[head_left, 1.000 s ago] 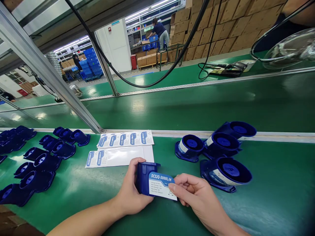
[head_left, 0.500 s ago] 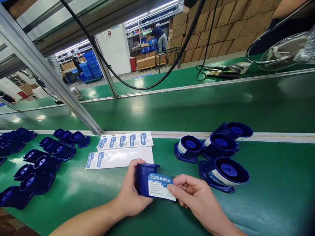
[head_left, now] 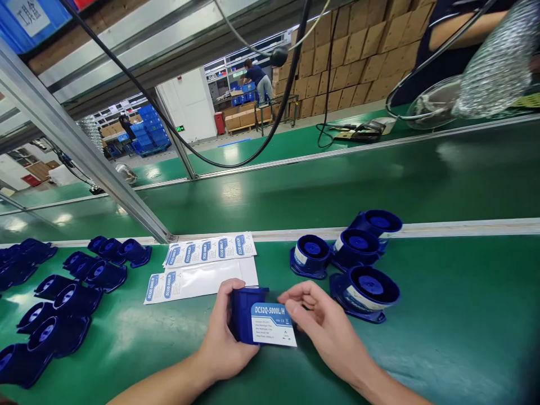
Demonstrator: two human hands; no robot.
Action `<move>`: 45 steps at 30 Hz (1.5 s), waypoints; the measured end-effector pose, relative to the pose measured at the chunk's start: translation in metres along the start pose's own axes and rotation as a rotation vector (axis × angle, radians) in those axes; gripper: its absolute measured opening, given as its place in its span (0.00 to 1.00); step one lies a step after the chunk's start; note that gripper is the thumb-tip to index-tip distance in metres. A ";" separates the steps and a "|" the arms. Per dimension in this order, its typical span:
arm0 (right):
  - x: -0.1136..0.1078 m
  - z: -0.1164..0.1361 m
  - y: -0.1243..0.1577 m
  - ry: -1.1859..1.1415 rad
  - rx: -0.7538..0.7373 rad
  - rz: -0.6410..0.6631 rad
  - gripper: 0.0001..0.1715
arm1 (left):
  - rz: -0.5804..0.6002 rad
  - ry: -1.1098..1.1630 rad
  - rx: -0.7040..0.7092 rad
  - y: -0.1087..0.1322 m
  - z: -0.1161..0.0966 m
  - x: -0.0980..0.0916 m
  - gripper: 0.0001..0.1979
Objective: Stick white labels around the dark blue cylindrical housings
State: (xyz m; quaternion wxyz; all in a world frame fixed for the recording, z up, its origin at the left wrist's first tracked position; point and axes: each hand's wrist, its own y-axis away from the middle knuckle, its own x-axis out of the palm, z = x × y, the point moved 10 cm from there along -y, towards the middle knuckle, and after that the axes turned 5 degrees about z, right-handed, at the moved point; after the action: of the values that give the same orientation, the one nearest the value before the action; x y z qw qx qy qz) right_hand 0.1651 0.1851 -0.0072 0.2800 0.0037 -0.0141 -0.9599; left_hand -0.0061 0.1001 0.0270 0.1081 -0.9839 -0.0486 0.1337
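My left hand (head_left: 230,326) is wrapped round a dark blue plastic housing (head_left: 242,312), held above the green table. A white and blue label (head_left: 273,325) printed "DC52Q-5000L/H" sticks to the housing by its left part, and its right part stands free of the surface. My right hand (head_left: 318,320) hovers at the label's upper right corner with fingers bent and apart, nothing visible between them. Behind my left hand lie the label sheets (head_left: 202,278), some of their backing bare. Several labelled blue housings (head_left: 371,287) stand to the right.
Several blue housings without visible labels (head_left: 63,320) cover the left of the green table (head_left: 169,349). A metal post (head_left: 105,157) slants down behind the label sheets. A black cable (head_left: 219,163) hangs across the view. People work in the background near stacked cartons (head_left: 350,50).
My right hand has let go of the label's right edge and its fingers have opened. The label now lies straighter against the housing. The view has shifted slightly to the right.
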 end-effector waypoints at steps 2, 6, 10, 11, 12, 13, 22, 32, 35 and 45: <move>0.012 0.003 0.001 -0.008 -0.002 0.098 0.32 | 0.006 -0.053 0.079 0.001 -0.007 0.002 0.38; 0.030 0.012 0.006 -0.042 0.007 0.208 0.42 | 0.028 -0.134 0.198 0.004 -0.016 0.009 0.36; 0.033 0.017 0.005 -0.077 0.020 0.204 0.35 | 0.082 -0.185 0.255 0.008 -0.022 0.019 0.35; 0.034 0.017 0.004 -0.069 0.023 0.201 0.32 | 0.083 -0.180 0.257 0.008 -0.023 0.019 0.35; 0.034 0.016 0.004 -0.059 0.025 0.192 0.31 | 0.078 -0.170 0.255 0.008 -0.024 0.019 0.35; 0.033 0.015 0.004 -0.051 0.024 0.180 0.31 | 0.070 -0.157 0.248 0.008 -0.025 0.019 0.35; 0.035 0.015 0.018 0.172 0.080 0.182 0.43 | 0.068 -0.007 0.037 0.005 -0.007 0.014 0.35; 0.045 0.013 0.020 -0.166 -0.010 0.260 0.80 | -0.129 0.236 -0.073 0.007 0.004 0.009 0.47; 0.051 0.013 0.019 -0.317 0.002 0.300 0.86 | -0.130 0.310 -0.073 0.007 0.010 0.013 0.51; 0.024 0.025 0.012 0.196 -0.140 0.180 0.59 | 0.135 0.056 -0.111 -0.006 0.002 -0.007 0.42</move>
State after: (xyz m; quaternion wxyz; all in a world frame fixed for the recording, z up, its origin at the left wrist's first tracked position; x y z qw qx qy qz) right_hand 0.1511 0.1626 0.0185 0.3644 0.0768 0.0801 -0.9246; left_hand -0.0139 0.1051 0.0286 0.0455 -0.9928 0.0138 0.1102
